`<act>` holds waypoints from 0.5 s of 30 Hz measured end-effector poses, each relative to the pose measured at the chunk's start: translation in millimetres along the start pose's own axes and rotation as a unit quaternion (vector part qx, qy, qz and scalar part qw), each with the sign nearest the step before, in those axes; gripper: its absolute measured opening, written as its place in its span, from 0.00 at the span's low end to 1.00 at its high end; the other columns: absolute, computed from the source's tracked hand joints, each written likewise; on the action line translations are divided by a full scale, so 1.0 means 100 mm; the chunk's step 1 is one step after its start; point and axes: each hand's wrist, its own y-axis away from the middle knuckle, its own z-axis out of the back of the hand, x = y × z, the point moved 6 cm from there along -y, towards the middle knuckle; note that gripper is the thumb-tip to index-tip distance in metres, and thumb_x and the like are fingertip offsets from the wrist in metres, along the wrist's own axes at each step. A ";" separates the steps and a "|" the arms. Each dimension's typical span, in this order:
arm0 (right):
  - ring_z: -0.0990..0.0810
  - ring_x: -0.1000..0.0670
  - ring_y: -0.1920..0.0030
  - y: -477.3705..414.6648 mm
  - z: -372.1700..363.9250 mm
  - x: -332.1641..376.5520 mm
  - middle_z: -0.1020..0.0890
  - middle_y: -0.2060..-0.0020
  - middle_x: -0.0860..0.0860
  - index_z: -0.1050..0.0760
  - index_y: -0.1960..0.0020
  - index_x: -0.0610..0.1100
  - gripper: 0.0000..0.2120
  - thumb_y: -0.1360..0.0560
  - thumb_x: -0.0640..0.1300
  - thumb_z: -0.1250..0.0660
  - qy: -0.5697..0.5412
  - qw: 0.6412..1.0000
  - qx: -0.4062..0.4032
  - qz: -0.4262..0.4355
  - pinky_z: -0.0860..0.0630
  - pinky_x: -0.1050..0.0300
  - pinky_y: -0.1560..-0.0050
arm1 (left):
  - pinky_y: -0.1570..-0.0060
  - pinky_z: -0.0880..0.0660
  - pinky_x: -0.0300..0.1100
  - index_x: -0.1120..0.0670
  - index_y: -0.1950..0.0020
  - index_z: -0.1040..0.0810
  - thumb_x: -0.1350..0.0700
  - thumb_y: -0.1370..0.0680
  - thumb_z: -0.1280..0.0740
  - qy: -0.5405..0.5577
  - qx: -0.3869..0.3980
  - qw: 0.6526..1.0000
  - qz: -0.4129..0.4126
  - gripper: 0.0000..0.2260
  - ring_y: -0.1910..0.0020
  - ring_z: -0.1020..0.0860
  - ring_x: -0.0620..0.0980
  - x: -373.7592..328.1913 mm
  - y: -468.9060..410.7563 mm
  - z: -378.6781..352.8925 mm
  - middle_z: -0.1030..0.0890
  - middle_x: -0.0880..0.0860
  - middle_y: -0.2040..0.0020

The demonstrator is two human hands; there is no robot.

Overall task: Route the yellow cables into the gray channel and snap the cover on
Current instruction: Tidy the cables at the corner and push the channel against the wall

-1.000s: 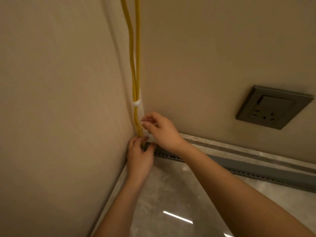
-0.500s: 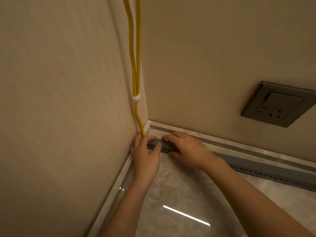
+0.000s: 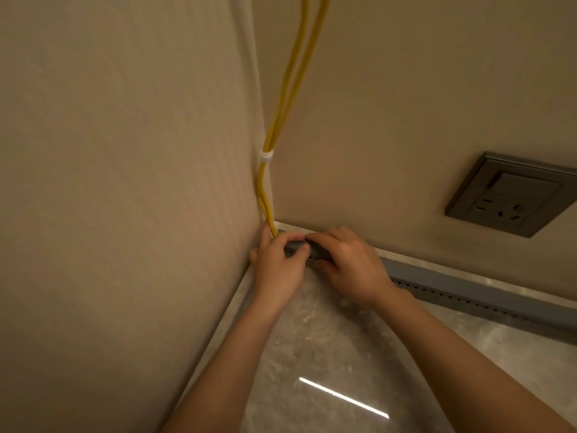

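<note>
Two yellow cables [image 3: 293, 76] hang down the room corner, bound by a white tie [image 3: 266, 157], and run down behind my left hand. A gray channel [image 3: 468, 284] with a row of small holes lies along the foot of the back wall. My left hand [image 3: 279, 265] grips the channel's corner end, thumb on top and fingers on its front. My right hand [image 3: 349, 265] presses on the channel just to the right, fingers curled over its top. The cables' lower ends are hidden by my hands.
A dark wall socket [image 3: 512, 193] sits on the back wall at the right. A beige wall [image 3: 125, 182] closes the left side. The glossy marble floor [image 3: 327, 370] lies below, with a pale skirting strip [image 3: 499, 284] behind the channel.
My right hand has come down from the cables onto the channel, then slid left until it meets my left hand. The view has shifted so the corner sits further right.
</note>
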 end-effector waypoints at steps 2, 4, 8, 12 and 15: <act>0.27 0.41 0.46 -0.07 0.09 -0.02 0.21 0.49 0.44 0.27 0.35 0.47 0.22 0.29 0.40 0.33 0.010 1.000 -0.022 0.007 0.29 0.50 0.52 | 0.32 0.41 0.53 0.51 0.52 0.20 0.56 0.28 0.31 -0.005 0.002 1.000 -0.026 0.05 0.32 0.34 0.56 -0.08 -0.08 0.00 0.30 0.61 0.33; 0.26 0.39 0.49 -0.14 0.14 -0.05 0.21 0.53 0.41 0.25 0.38 0.43 0.20 0.30 0.39 0.32 0.014 0.999 -0.033 0.014 0.29 0.48 0.52 | 0.32 0.40 0.54 0.52 0.50 0.20 0.56 0.27 0.31 -0.004 0.017 0.999 -0.036 0.07 0.32 0.34 0.58 -0.15 -0.16 -0.03 0.30 0.63 0.34; 0.24 0.37 0.52 -0.16 0.07 -0.09 0.20 0.55 0.39 0.24 0.40 0.37 0.18 0.30 0.37 0.31 0.032 0.998 -0.033 0.043 0.25 0.45 0.53 | 0.34 0.35 0.50 0.55 0.44 0.22 0.55 0.27 0.32 -0.016 0.087 0.996 -0.009 0.12 0.35 0.31 0.60 -0.13 -0.22 -0.17 0.30 0.64 0.35; 0.23 0.40 0.51 -0.06 -0.07 -0.10 0.19 0.50 0.42 0.25 0.39 0.36 0.23 0.33 0.35 0.28 0.110 0.987 -0.065 0.099 0.25 0.49 0.52 | 0.33 0.36 0.47 0.55 0.42 0.23 0.54 0.27 0.32 -0.034 0.104 0.994 0.001 0.14 0.33 0.32 0.57 -0.02 -0.17 -0.23 0.33 0.63 0.31; 0.29 0.43 0.48 -0.04 -0.11 -0.13 0.20 0.48 0.42 0.26 0.38 0.36 0.24 0.33 0.36 0.30 0.127 0.980 -0.090 0.127 0.31 0.51 0.49 | 0.32 0.39 0.43 0.55 0.41 0.25 0.55 0.27 0.31 -0.042 0.089 0.995 -0.015 0.15 0.30 0.36 0.54 -0.02 -0.13 -0.18 0.36 0.63 0.29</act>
